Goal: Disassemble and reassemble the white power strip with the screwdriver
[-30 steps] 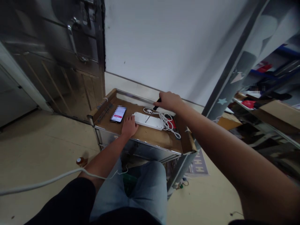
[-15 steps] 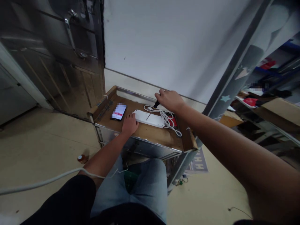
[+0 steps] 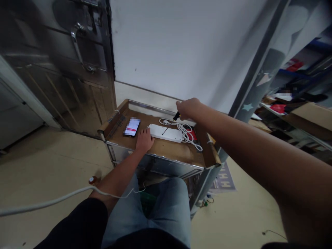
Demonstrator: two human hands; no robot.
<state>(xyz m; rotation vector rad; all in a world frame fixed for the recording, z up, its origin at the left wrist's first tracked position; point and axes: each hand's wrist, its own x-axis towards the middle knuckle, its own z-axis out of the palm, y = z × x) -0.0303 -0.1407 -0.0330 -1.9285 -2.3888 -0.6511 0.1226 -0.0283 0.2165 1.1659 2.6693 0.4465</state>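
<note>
A white power strip (image 3: 166, 133) lies on a cardboard-lined metal cart top (image 3: 166, 154), its white cord (image 3: 188, 133) coiled at its right end. My right hand (image 3: 188, 108) is closed round a black-handled screwdriver (image 3: 171, 122), whose thin shaft slants down onto the strip's top. My left hand (image 3: 144, 140) rests with curled fingers against the strip's left end, pressing it to the cardboard.
A phone (image 3: 131, 126) with a lit screen lies left of the strip. A metal door (image 3: 64, 65) stands at the left, a white wall behind the cart, cluttered shelves (image 3: 293, 107) at the right. A white cable (image 3: 52, 200) crosses my lap; a small bottle (image 3: 92, 180) sits on the floor.
My right hand has shifted slightly with the screwdriver, its tip staying on the strip. The left hand has stayed at the strip's left end. The view moved a little.
</note>
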